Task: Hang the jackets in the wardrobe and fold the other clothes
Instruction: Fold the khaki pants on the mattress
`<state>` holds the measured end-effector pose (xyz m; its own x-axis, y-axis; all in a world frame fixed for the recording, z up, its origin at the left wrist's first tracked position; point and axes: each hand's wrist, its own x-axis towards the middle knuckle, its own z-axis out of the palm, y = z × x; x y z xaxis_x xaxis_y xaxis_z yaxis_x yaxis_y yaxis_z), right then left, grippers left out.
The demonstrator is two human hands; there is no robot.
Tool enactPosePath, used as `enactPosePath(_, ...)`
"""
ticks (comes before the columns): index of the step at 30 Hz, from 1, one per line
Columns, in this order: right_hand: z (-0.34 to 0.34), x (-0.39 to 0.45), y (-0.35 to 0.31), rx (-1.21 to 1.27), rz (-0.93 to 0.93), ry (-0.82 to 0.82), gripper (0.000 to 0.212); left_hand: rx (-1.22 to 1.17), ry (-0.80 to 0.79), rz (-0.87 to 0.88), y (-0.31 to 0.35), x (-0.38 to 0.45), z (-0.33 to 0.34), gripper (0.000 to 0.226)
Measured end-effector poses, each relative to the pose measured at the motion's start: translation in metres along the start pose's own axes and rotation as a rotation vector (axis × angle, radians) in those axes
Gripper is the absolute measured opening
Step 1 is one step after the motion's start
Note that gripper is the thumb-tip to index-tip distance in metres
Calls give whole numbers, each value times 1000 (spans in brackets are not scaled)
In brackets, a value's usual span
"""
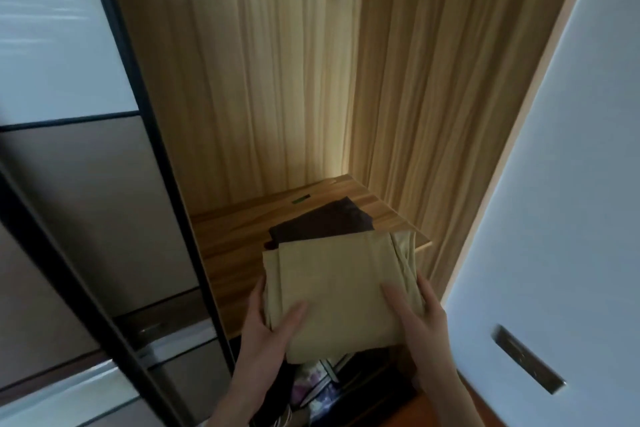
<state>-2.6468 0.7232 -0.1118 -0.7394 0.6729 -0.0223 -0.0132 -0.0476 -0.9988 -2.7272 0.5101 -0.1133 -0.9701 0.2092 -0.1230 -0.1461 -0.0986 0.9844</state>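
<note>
Holding the folded garment [341, 288], both hands grip its near corners: left [266, 329], right [420, 319]. Shelf [228, 239] lies straight ahead, dark clothes [322, 222] just beyond.

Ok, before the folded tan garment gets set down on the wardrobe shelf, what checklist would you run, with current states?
1. Both hands hold it: left hand and right hand grip opposite sides: ok.
2. Tan garment stays folded: ok.
3. Bare room on the shelf to the left: ok.
4. Dark folded garment lies partly under it: cannot tell whether stacking is intended.
5. Sliding door out of the way: ok.
</note>
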Motion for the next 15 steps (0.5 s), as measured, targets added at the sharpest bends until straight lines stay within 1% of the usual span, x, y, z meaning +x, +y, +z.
enactPosePath(2,10,18,2,-4,3,-4,78,-3,2,-3,0,18,-2,99)
enactPosePath(6,26,53,-8,9,-14,-50,58,-8,-3,-37,0,47,-3,105)
enactPosePath(8,34,74,-13,6,-54,-63,57,-14,-5,-59,3,62,-2,107)
enactPosePath(11,45,107,-23,-10,-104,-71,47,-9,-1,-55,7,86,5,88)
enactPosePath(12,49,120,-26,-9,-117,-84,43,-1,9,-45,8,95,9,84)
enactPosePath(13,52,131,-29,-5,-132,-95,42,6,25,-39,10,104,13,83)
enactPosePath(15,59,154,-30,-15,-147,-117,48,-2,58,-36,14,121,21,82)
